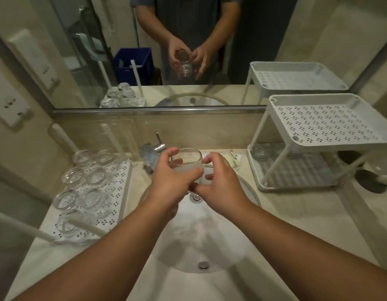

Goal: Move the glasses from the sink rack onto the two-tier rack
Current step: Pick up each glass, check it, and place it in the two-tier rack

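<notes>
One glass [186, 161] — left grip [170, 181]

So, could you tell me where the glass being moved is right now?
In the head view, the glass is centre frame above the sink basin, gripped by the left hand, with the right hand touching it.

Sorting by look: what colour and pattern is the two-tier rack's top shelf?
White, with small four-hole clusters punched across the top shelf; head view.
</notes>
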`<state>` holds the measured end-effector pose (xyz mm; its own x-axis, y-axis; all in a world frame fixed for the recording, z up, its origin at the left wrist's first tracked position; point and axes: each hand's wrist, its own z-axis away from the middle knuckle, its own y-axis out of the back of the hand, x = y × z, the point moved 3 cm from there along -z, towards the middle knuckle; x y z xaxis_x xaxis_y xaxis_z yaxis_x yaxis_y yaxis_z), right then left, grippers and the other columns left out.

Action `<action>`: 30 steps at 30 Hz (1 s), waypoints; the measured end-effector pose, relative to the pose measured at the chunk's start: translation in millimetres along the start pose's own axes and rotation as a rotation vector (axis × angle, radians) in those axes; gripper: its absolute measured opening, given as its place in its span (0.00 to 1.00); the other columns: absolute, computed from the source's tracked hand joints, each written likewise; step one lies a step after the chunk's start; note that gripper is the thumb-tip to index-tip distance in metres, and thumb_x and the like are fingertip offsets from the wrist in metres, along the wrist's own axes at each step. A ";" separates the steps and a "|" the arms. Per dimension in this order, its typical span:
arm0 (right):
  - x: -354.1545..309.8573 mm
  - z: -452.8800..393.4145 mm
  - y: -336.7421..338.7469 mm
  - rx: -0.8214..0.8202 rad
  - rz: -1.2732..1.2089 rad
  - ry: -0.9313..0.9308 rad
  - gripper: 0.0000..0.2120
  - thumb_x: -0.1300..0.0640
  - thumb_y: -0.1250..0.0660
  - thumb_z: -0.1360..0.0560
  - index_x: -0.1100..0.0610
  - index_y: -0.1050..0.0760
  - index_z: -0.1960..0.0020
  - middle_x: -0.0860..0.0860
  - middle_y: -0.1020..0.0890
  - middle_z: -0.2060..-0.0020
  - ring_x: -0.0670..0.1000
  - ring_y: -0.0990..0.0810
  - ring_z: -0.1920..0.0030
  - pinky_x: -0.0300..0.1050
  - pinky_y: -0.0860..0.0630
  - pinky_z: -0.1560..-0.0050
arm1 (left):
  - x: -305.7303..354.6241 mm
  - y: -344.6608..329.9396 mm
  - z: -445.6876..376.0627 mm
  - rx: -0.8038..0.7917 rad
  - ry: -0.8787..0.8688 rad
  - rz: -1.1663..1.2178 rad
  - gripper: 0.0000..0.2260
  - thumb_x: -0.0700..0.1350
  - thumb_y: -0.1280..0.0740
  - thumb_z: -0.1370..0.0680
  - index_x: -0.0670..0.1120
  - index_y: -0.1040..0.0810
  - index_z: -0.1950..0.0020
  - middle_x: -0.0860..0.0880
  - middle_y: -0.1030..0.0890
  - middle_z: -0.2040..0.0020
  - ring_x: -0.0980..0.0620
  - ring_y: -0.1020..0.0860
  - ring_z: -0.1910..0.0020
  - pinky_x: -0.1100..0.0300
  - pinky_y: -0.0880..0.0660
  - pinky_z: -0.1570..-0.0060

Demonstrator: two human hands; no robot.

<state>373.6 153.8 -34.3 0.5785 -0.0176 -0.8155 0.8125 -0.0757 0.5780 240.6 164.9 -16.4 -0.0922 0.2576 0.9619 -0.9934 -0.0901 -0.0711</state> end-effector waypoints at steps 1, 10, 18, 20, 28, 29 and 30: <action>8.4 1.6 7.5 0.009 -0.005 -0.021 0.30 0.32 0.30 0.45 0.38 0.38 0.49 0.36 0.30 0.46 0.41 0.23 0.53 0.37 0.28 0.61 | -4.2 -11.5 0.3 -0.014 0.013 -0.008 0.30 0.39 0.21 0.32 0.61 0.30 0.38 0.52 0.25 0.42 0.49 0.19 0.49 0.52 0.19 0.60; 83.1 13.1 84.2 0.069 -0.013 -0.122 0.39 0.33 0.31 0.47 0.37 0.39 0.38 0.38 0.25 0.48 0.41 0.24 0.55 0.43 0.23 0.55 | -34.0 -119.4 8.8 -0.191 0.130 -0.043 0.34 0.46 0.23 0.40 0.62 0.30 0.37 0.54 0.25 0.42 0.53 0.18 0.52 0.57 0.20 0.63; 150.4 26.9 139.2 0.047 0.009 -0.156 0.47 0.37 0.28 0.46 0.42 0.40 0.29 0.42 0.25 0.40 0.45 0.22 0.45 0.47 0.22 0.47 | -75.0 -200.9 23.0 -0.346 0.183 -0.132 0.37 0.50 0.23 0.40 0.61 0.32 0.33 0.54 0.25 0.40 0.53 0.19 0.47 0.56 0.20 0.55; 167.8 29.3 150.2 0.058 -0.005 -0.176 0.46 0.41 0.24 0.44 0.42 0.39 0.29 0.44 0.25 0.39 0.46 0.22 0.45 0.48 0.22 0.46 | -84.0 -218.8 24.5 -0.365 0.203 -0.142 0.38 0.51 0.23 0.42 0.61 0.33 0.34 0.54 0.26 0.39 0.53 0.19 0.46 0.55 0.19 0.53; 227.1 23.1 185.2 0.147 -0.034 -0.191 0.43 0.47 0.22 0.40 0.38 0.39 0.30 0.42 0.24 0.38 0.45 0.22 0.45 0.44 0.22 0.48 | -101.8 -279.1 11.3 -0.384 0.150 -0.343 0.38 0.53 0.22 0.41 0.57 0.33 0.35 0.57 0.25 0.41 0.53 0.19 0.46 0.66 0.26 0.65; 234.2 19.8 189.1 0.163 -0.044 -0.200 0.42 0.47 0.22 0.40 0.37 0.39 0.31 0.42 0.24 0.39 0.46 0.22 0.45 0.43 0.22 0.49 | -102.3 -287.5 8.1 -0.377 0.139 -0.363 0.38 0.54 0.22 0.42 0.57 0.33 0.34 0.58 0.25 0.43 0.54 0.19 0.48 0.65 0.26 0.66; 241.4 15.7 192.7 0.179 -0.052 -0.209 0.42 0.48 0.23 0.40 0.37 0.39 0.30 0.42 0.24 0.39 0.46 0.21 0.45 0.44 0.21 0.49 | -103.1 -296.2 4.6 -0.374 0.133 -0.379 0.39 0.54 0.22 0.42 0.58 0.32 0.34 0.58 0.25 0.45 0.54 0.19 0.50 0.64 0.26 0.65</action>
<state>668.7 119.3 -120.2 0.4936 -0.2131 -0.8432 0.8045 -0.2565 0.5357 544.6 160.5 -93.3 0.2928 0.3270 0.8985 -0.9131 0.3744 0.1613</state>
